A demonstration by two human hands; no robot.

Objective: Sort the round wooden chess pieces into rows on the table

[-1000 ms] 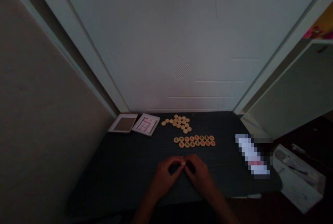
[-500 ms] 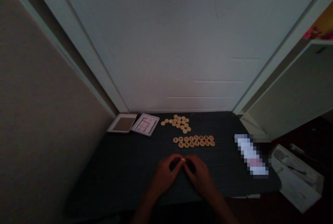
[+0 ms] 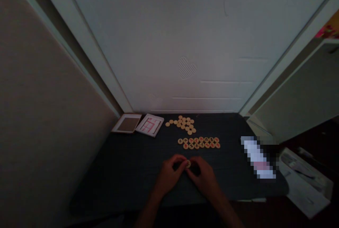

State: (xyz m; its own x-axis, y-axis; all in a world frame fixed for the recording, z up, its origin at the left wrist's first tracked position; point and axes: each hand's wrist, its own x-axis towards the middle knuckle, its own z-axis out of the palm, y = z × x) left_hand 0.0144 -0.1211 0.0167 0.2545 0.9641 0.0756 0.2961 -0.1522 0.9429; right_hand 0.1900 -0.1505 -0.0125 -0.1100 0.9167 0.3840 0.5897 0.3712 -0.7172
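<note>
Between the fingertips of both hands is a round wooden xiangqi piece [image 3: 188, 164], its marked face partly showing. My left hand [image 3: 173, 171] is closed in a pinch on its left side, and my right hand [image 3: 201, 171] pinches it from the right. Just beyond the hands lie two rows of xiangqi pieces [image 3: 196, 140] with red or dark characters facing up. Farther back is a loose cluster of plain-faced round pieces [image 3: 183, 127], showing no characters.
All this is on a dark table [image 3: 119, 171] against a white door panel [image 3: 159, 44]. A box lid or tray [image 3: 116, 127] and a white box with red lines [image 3: 150, 125] stand back left. A pixelated bright object [image 3: 256, 157] lies right; a white box [image 3: 307, 182] is beyond the table.
The held piece has been turned, so more of its round face shows now. Both hands remain pinched together on it. The whole view has shifted slightly.
</note>
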